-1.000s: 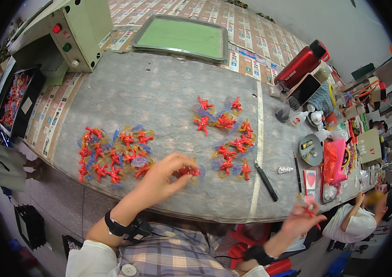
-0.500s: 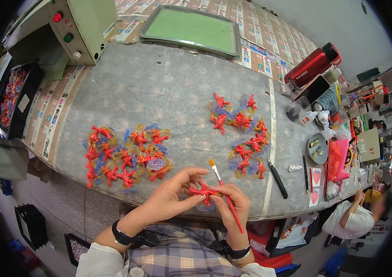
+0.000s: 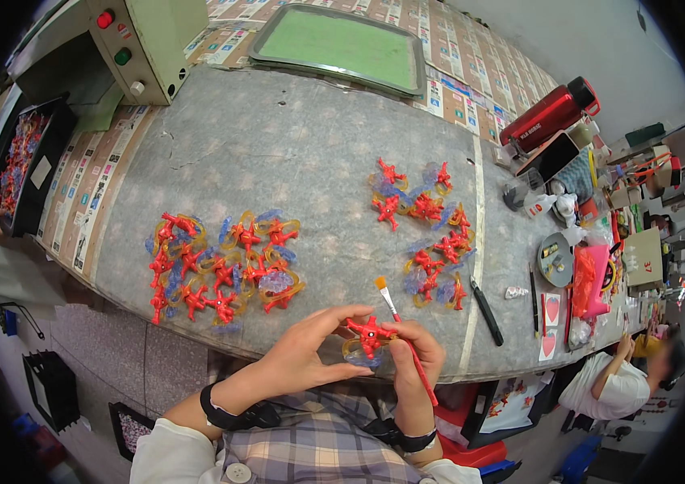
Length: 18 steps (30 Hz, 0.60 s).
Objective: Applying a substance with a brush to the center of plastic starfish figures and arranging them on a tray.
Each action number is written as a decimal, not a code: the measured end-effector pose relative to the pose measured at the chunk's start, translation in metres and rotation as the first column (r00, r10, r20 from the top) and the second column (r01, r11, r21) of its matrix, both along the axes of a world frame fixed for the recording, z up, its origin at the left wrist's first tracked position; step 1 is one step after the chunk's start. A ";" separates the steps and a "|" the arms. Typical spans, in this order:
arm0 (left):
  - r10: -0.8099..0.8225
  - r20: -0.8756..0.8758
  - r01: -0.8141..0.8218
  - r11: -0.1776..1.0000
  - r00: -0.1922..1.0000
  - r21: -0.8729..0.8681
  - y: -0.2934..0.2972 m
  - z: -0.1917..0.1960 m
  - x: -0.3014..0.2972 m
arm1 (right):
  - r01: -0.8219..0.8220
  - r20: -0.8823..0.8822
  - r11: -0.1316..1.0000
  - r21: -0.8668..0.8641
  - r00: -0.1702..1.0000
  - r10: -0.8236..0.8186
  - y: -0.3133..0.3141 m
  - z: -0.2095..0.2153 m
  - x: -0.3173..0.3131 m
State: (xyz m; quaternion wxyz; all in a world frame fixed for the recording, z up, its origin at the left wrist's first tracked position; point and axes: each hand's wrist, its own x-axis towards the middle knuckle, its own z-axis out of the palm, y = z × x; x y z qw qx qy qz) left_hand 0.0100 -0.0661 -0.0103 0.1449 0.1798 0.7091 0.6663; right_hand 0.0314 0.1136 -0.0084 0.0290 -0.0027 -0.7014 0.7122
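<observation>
While both hands meet at the near edge of a grey, felt-like work table (image 3: pixel 278 161), the left hand (image 3: pixel 310 355) cups a small red plastic figure (image 3: pixel 368 335) from the side, its fingers curled and pinching the piece. The figure is spiky, star-like in outline, with a dark dot on it, and sits on a clear, glossy yellowish ring base. The right hand (image 3: pixel 415 355) closes around the same figure from the other side and also grips a thin paintbrush (image 3: pixel 403 339) with a red handle and an orange-tipped bristle head that points up and away from the person.

Well to the left on the table lies a loose cluster of similar red figures (image 3: pixel 217 270) tangled with translucent blue and yellow rings. A second, smaller cluster (image 3: pixel 427 234) lies beyond the hands, to the right. Just right of it rests a slim black tool (image 3: pixel 486 300). A green, flat tray (image 3: pixel 338 44) with a dark rim sits at the far edge, and a red metal flask (image 3: pixel 548 117) lies at the far right among clutter.

Compared with half a second ago, the hands stay together on the figure in much the same grip, and the brush keeps the same slant. The clusters on the table are unchanged.
</observation>
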 end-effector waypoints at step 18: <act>-0.134 0.294 0.055 0.963 0.946 0.264 -0.005 0.001 0.001 | 0.163 -0.013 0.984 0.075 0.987 -0.163 0.013 0.023 0.001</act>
